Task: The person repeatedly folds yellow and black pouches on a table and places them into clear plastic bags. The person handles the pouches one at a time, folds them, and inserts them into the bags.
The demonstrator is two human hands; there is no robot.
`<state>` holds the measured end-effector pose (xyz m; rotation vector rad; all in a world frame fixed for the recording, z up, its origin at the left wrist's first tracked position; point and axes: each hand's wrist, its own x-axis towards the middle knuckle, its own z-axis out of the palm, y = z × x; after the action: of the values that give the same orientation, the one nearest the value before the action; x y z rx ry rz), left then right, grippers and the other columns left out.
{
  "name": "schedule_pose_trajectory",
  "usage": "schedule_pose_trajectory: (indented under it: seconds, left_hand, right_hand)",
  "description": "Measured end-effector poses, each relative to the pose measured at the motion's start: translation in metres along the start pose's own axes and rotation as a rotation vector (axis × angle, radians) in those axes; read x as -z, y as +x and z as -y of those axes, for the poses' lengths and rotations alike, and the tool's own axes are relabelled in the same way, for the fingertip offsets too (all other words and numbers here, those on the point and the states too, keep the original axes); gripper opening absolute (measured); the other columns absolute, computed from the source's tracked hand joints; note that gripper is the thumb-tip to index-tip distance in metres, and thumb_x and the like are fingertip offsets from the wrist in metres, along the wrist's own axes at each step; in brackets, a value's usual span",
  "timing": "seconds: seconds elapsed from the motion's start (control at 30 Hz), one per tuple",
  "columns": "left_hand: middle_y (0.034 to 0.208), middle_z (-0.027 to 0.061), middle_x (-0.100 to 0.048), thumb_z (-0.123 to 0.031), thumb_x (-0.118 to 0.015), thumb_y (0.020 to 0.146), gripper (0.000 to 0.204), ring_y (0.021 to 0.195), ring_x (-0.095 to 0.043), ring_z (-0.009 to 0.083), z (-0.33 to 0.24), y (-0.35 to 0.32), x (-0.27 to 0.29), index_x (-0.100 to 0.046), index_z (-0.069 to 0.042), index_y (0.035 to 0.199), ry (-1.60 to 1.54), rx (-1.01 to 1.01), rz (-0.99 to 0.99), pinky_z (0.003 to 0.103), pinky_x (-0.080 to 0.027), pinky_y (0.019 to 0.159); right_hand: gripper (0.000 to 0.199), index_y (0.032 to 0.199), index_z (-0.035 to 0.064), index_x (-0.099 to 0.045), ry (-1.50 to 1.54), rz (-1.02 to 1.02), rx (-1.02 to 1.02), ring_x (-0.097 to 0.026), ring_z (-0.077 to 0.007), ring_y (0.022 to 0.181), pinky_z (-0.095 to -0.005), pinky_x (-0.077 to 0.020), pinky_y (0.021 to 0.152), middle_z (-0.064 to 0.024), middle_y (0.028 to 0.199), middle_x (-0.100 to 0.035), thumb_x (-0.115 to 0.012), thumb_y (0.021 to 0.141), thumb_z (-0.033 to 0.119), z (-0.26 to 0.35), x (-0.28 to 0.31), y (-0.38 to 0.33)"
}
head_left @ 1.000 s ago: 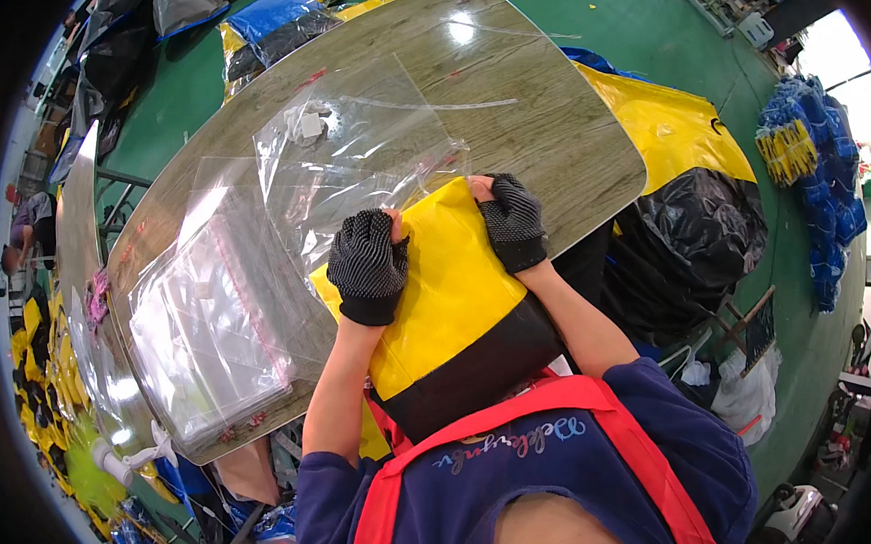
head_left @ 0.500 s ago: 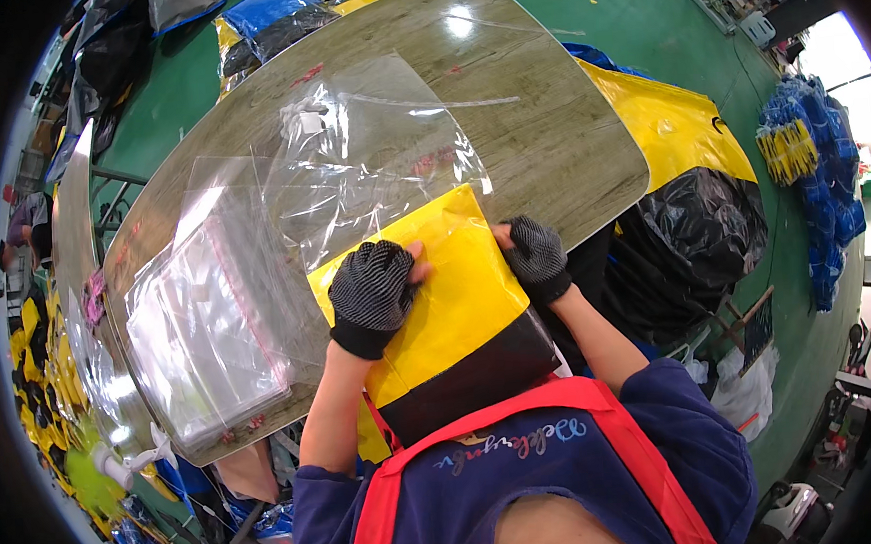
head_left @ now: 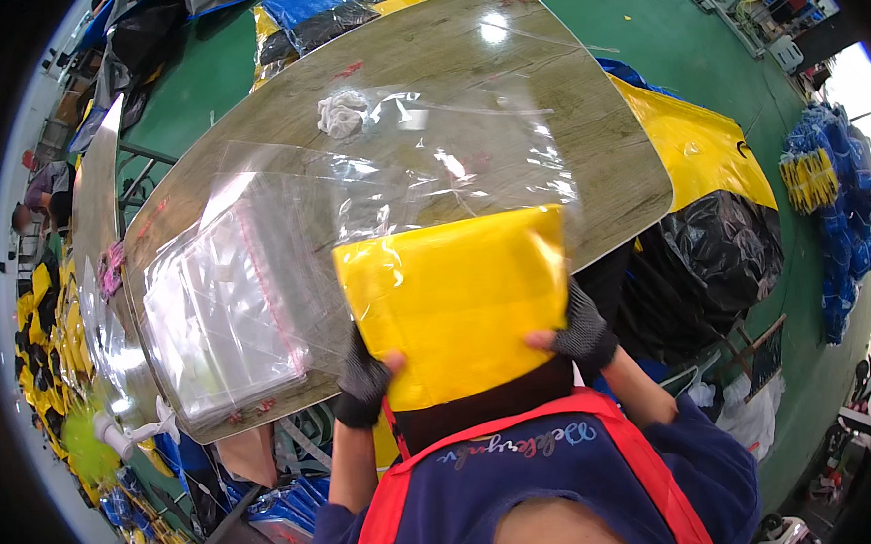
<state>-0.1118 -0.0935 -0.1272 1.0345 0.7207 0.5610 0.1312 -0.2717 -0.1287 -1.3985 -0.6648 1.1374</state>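
Note:
A folded yellow and black sheet-like item, smooth and shiny, is held in front of my chest at the table's near edge. My left hand, in a dark knit glove with bare fingertips, grips its left side, thumb on top. On the opposite side my right hand, gloved the same way, pinches the edge, also thumb uppermost. Fingers underneath are hidden. Spread over the table beyond the item's far edge is a clear plastic bag; whether that edge sits inside the bag, I cannot tell.
A stack of clear plastic bags lies on the wood-patterned table, left of the item. A crumpled white wad rests farther back. Yellow and black bundles stand right of the table. A small white fan is at lower left.
Both hands have slid nearer to my body along the item's sides, the left one moving off its top face. The item has turned straighter, and the clear bag now lies spread wider.

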Motion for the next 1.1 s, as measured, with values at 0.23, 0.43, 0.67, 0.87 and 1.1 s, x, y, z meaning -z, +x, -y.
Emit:
schedule_pose_trajectory:
  seconds: [0.23,0.43,0.67,0.87,1.1]
  left_hand:
    - [0.130,0.0132,-0.052,-0.017,-0.074,0.081,0.065,0.114,-0.053,0.0224,0.032,-0.025,0.012,-0.041,-0.003,0.135,0.455,0.209,-0.054,0.032,-0.044,0.094]
    - [0.133,0.0115,-0.048,-0.031,-0.056,0.092,0.059,0.121,-0.046,0.0192,0.041,-0.006,0.077,-0.035,0.000,0.138,0.390,0.196,0.237,0.032,-0.036,0.102]
    - [0.121,0.0092,-0.058,-0.035,-0.067,0.085,0.059,0.108,-0.057,0.0215,-0.011,0.041,0.031,-0.047,-0.002,0.130,-0.033,0.184,0.115,0.034,-0.046,0.094]
    - [0.118,0.0086,-0.061,-0.039,-0.074,0.079,0.067,0.107,-0.058,0.0210,0.031,0.003,0.034,-0.049,-0.002,0.129,0.022,0.219,0.144,0.035,-0.046,0.092]
    - [0.124,0.0097,-0.057,-0.044,-0.080,0.071,0.082,0.115,-0.053,0.0212,0.042,-0.060,0.038,-0.046,-0.002,0.131,0.336,0.193,0.286,0.035,-0.042,0.096]
  right_hand:
    - [0.088,0.143,0.0030,-0.029,0.125,0.146,-0.263,-0.045,-0.0194,0.124,-0.0355,-0.0347,0.105,-0.0101,0.131,-0.051,-0.080,0.073,0.017,-0.013,0.022,-0.020]
    - [0.069,0.136,0.0019,-0.043,0.130,0.087,-0.295,-0.050,-0.0177,0.118,-0.0319,-0.0364,0.103,-0.0090,0.126,-0.056,-0.076,0.078,0.020,-0.023,0.007,-0.022]
    - [0.089,0.143,0.0028,-0.031,0.105,0.238,-0.022,-0.041,-0.0188,0.128,-0.0333,-0.0307,0.108,-0.0094,0.138,-0.046,-0.082,0.071,0.016,0.001,0.008,-0.020]
    - [0.061,0.125,-0.0027,-0.050,0.215,-0.051,-0.044,-0.057,-0.0173,0.105,-0.0303,-0.0433,0.094,-0.0089,0.112,-0.062,-0.074,0.080,0.031,0.016,0.016,0.002]
    - [0.064,0.118,0.0025,-0.059,-0.533,0.080,-0.046,-0.064,-0.0288,0.095,-0.0372,-0.0488,0.086,-0.0160,0.100,-0.066,-0.079,0.071,0.041,-0.013,0.017,-0.062]
